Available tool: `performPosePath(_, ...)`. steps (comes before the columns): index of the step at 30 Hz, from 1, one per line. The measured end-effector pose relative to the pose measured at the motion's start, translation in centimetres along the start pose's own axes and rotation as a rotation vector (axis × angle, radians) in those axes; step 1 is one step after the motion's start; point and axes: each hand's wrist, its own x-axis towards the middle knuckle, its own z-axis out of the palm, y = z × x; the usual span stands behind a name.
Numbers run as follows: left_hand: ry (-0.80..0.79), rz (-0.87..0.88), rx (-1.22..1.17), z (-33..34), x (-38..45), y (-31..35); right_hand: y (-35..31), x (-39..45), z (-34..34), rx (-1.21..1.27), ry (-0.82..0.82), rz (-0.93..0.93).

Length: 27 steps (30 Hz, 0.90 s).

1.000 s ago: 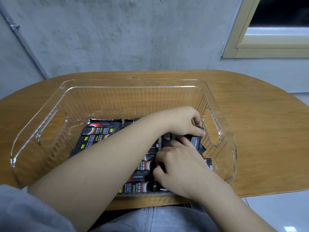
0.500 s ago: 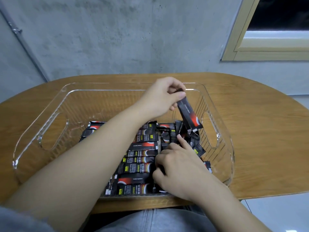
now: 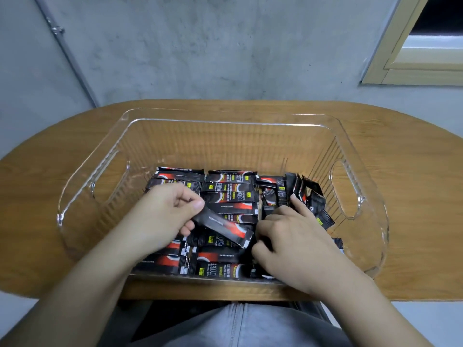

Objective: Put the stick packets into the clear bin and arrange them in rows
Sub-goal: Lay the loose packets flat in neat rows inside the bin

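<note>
Labels: black-and-red stick packets (image 3: pixel 226 196) — "COFFEE" partly legible.
Held packet (image 3: pixel 224 227): pinched by left hand (image 3: pixel 160 216), long axis slanting down-right over the rows.
Right hand (image 3: pixel 288 236): fingers pressing upright packets.
Location: clear bin (image 3: pixel 225 121) on counter (image 3: pixel 413 196).

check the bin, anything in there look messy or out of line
Yes. At the right end of the clear bin, a bunch of packets stands on end, leaning and crumpled, unlike the flat rows to the left. The right hand rests against them. The left hand holds one packet slanted across the rows, not yet laid down.
</note>
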Motion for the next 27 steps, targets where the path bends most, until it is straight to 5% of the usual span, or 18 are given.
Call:
performPosePath(19,-0.006,-0.054,0.179,0.8,-2.1,-0.7,0.0,0.0,0.2,-0.001,-0.001,0.000)
performPosePath(27,-0.247,0.040,0.488,0.2,-2.4,0.3,0.0,0.0,0.1,-0.003,0.000,-0.001)
